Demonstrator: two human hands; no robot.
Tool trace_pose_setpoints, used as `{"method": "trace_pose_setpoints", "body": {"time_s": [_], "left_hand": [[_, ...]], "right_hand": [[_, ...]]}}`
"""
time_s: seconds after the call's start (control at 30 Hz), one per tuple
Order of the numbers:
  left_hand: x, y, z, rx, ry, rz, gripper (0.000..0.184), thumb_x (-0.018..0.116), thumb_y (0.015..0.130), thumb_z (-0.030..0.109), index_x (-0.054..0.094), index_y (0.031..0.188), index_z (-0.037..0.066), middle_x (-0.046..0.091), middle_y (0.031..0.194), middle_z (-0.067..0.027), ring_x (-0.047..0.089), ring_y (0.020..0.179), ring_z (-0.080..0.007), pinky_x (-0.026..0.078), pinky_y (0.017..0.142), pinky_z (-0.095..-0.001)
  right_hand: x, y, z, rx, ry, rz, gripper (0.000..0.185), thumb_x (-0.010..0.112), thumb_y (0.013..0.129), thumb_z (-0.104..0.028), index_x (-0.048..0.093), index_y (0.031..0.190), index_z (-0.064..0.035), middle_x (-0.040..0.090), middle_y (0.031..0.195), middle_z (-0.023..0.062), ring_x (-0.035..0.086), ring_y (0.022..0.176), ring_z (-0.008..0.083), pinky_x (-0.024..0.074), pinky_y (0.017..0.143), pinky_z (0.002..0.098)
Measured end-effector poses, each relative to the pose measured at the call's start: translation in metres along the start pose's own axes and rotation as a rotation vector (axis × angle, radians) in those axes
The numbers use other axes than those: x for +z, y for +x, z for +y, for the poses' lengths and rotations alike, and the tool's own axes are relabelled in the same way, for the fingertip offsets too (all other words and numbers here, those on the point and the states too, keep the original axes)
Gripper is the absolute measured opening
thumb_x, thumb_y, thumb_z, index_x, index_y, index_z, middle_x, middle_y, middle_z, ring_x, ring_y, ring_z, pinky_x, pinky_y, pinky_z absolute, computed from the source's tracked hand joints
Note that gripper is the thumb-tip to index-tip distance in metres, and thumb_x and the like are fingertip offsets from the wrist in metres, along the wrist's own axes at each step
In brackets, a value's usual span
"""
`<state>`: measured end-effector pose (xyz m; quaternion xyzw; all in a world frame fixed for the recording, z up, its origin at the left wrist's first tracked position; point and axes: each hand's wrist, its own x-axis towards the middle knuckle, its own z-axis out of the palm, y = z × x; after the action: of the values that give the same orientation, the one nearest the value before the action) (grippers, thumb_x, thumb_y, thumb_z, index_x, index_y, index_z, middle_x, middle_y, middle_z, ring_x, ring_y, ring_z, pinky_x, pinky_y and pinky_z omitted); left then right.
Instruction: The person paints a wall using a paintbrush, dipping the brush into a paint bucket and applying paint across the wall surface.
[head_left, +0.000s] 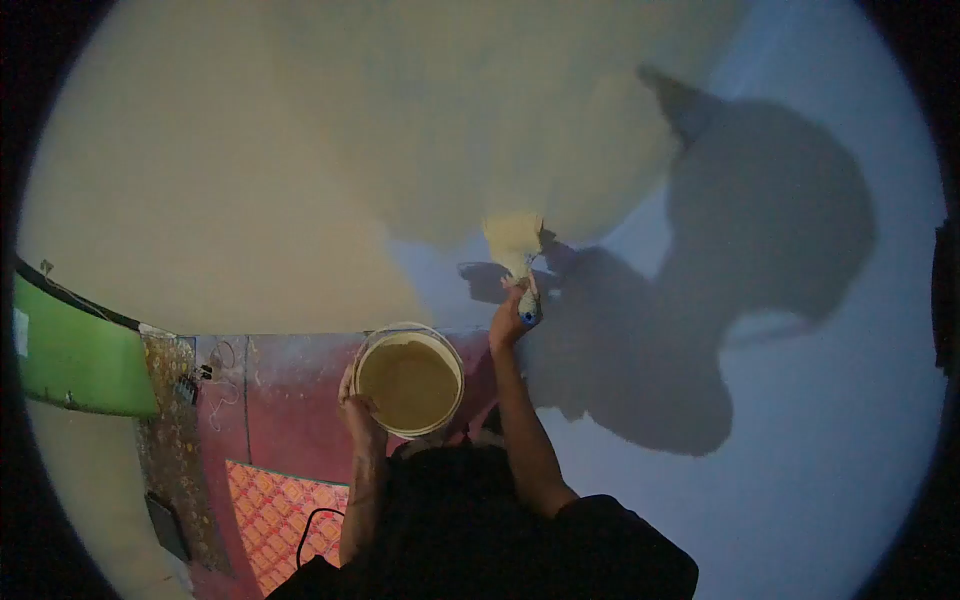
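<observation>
1. While your right hand (517, 312) is raised in front of the wall (250, 180), its fingers are closed around the handle of a brush (513, 238), with the blue butt end pointing down towards you.
2. Your brush stands nearly upright, its broad head uppermost and coated in cream paint; you hold it where the beige part of the wall meets a blue patch (418, 275). Whether the bristles touch the surface, you cannot tell from this angle.
3. Your left hand (360, 410) grips the left side of a white bucket (459, 385), its fingers bent at the rim.
4. Inside that bucket you have tan paint (408, 385), seen from above; the bucket is in front of your body, to the left of your right forearm and lower than the brush.
5. To your right, a large dark shadow (770, 200) falls across the wall, mostly over its blue part.
6. Below and to your left lies the reddish floor (290, 400), with an orange patterned mat (270, 510) near your left forearm and a green panel (80, 350) farther out.
</observation>
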<state>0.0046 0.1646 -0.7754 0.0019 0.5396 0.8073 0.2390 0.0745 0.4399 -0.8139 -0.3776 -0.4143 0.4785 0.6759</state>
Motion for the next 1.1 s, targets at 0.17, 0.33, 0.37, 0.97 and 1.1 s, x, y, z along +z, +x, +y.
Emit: {"method": "trace_pose_setpoints", "body": {"time_s": [0.17, 0.33, 0.37, 0.97, 1.1], "left_hand": [[-0.010, 0.005, -0.003, -0.013, 0.006, 0.024, 0.037, 0.043, 0.099, 0.026, 0.060, 0.121, 0.002, 0.064, 0.117, -0.0110, 0.062, 0.105, -0.0230, 0.051, 0.090, -0.0384], [0.006, -0.008, 0.012, -0.035, 0.001, 0.017, 0.037, 0.044, 0.100, 0.028, 0.060, 0.122, 0.003, 0.064, 0.117, -0.0116, 0.062, 0.104, -0.0235, 0.052, 0.089, -0.0385], [0.008, -0.010, 0.014, -0.037, 0.035, 0.014, 0.038, 0.043, 0.100, 0.029, 0.059, 0.123, 0.003, 0.063, 0.118, -0.0119, 0.061, 0.105, -0.0241, 0.052, 0.089, -0.0387], [-0.006, -0.019, 0.004, -0.007, -0.020, -0.045, 0.062, 0.044, 0.067, 0.004, 0.054, 0.128, -0.004, 0.061, 0.120, -0.0143, 0.058, 0.113, -0.0259, 0.050, 0.097, -0.0385], [-0.013, -0.020, 0.007, 0.061, -0.034, -0.155, 0.053, 0.045, 0.076, 0.005, 0.053, 0.127, -0.003, 0.061, 0.120, -0.0130, 0.058, 0.111, -0.0239, 0.050, 0.094, -0.0377]], "right_hand": [[-0.031, -0.011, 0.055, 0.169, -0.076, 0.120, 0.027, 0.061, 0.089, -0.009, 0.062, 0.106, 0.0115, 0.070, 0.090, 0.0173, 0.069, 0.077, 0.0221, 0.0576, 0.067, 0.0346], [-0.065, -0.014, 0.106, 0.237, -0.804, 0.318, 0.028, 0.063, 0.089, -0.012, 0.063, 0.104, 0.0109, 0.069, 0.087, 0.0186, 0.070, 0.074, 0.0240, 0.0586, 0.064, 0.0331], [-0.068, -0.016, 0.108, 0.229, -0.615, 0.345, 0.029, 0.060, 0.091, -0.015, 0.063, 0.106, 0.0104, 0.069, 0.088, 0.0183, 0.070, 0.074, 0.0258, 0.0590, 0.065, 0.0341], [0.002, -0.017, -0.052, 0.054, -0.256, -0.009, 0.037, 0.049, 0.100, -0.021, 0.057, 0.119, 0.0102, 0.070, 0.099, 0.0173, 0.068, 0.085, 0.0236, 0.0527, 0.079, 0.0326], [-0.041, -0.042, 0.084, 0.012, -0.457, 0.067, 0.038, 0.052, 0.097, -0.021, 0.059, 0.112, 0.0120, 0.070, 0.093, 0.0181, 0.068, 0.080, 0.0229, 0.0535, 0.074, 0.0337]]}}
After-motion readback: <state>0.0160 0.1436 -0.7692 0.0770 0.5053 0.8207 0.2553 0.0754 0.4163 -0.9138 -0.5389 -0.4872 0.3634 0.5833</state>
